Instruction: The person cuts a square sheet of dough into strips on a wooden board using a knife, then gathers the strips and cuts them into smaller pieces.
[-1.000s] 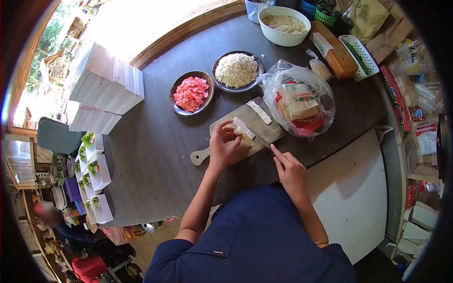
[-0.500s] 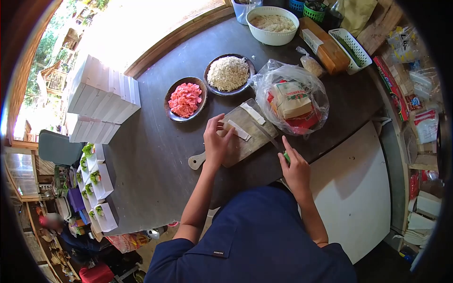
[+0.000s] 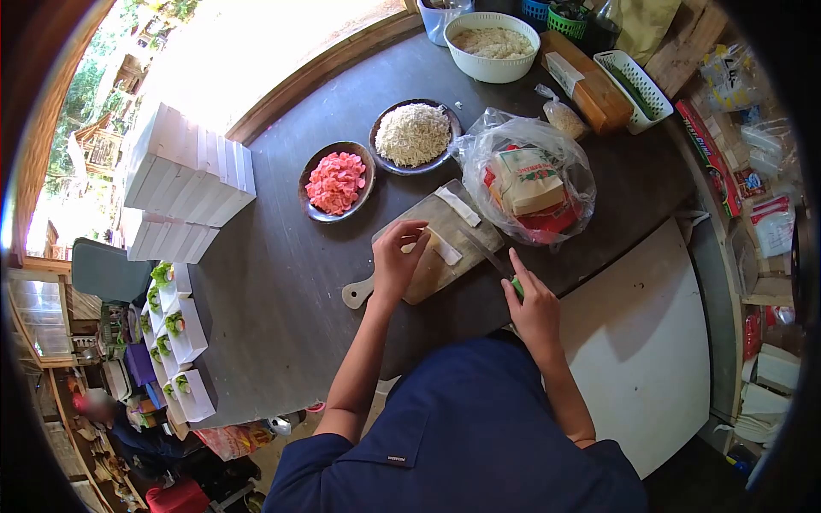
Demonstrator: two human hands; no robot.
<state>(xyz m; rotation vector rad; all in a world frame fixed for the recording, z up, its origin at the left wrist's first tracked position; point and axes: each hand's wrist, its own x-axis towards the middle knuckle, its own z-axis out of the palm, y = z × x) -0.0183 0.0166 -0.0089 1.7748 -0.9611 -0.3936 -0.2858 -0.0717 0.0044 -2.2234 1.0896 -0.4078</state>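
Observation:
A wooden cutting board (image 3: 423, 286) lies on the dark table, its handle toward the left. My left hand (image 3: 398, 261) is over the board's left part, thumb and curled fingers apart. Just right of its fingertips is a white strip (image 3: 447, 251), and another white strip (image 3: 457, 205) lies near the board's far edge. My right hand (image 3: 536, 312) grips a knife by its green handle (image 3: 517, 286). The knife's blade (image 3: 485, 250) points away to the left, over the board's right side.
Beyond the board are a bowl of pink pieces (image 3: 335, 183) and a bowl of white shreds (image 3: 414, 135). A plastic bag (image 3: 547, 224) with packets sits beside the board. White boxes (image 3: 192, 179) are stacked at left, near open boxes with greens (image 3: 186, 329). A person (image 3: 141, 436) is at lower left.
My left fingers have lifted slightly and curled more. The nearer white strip shows a shorter length, farther right. My right hand with the knife has barely moved.

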